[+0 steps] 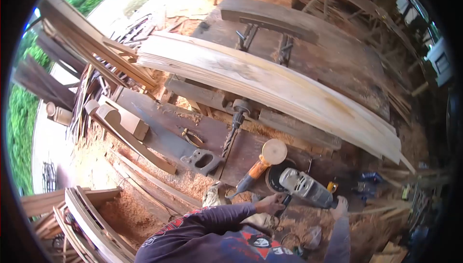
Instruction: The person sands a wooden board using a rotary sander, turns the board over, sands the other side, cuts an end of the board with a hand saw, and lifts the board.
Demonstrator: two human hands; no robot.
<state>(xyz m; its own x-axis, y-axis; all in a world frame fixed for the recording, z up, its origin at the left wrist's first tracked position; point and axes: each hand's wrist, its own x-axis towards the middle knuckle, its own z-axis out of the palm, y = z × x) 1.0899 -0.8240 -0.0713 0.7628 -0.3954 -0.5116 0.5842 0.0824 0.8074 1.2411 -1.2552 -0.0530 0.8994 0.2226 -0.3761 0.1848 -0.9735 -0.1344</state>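
Observation:
A grey angle grinder with a dark disc lies level at the near side of the bench, in front of my body. My left hand is closed round its black side handle. At the rear end of its body, my right hand is wrapped round the grip. Just left of the grinder's disc is an orange power tool with a round, pale disc facing up. Whether the grey grinder rests on the bench or is held just off it, I cannot tell.
Long curved planks lie stacked across the far side of the bench. A handsaw, a large drill bit, pliers and a wood block lie nearer. Sawdust covers the ground at left.

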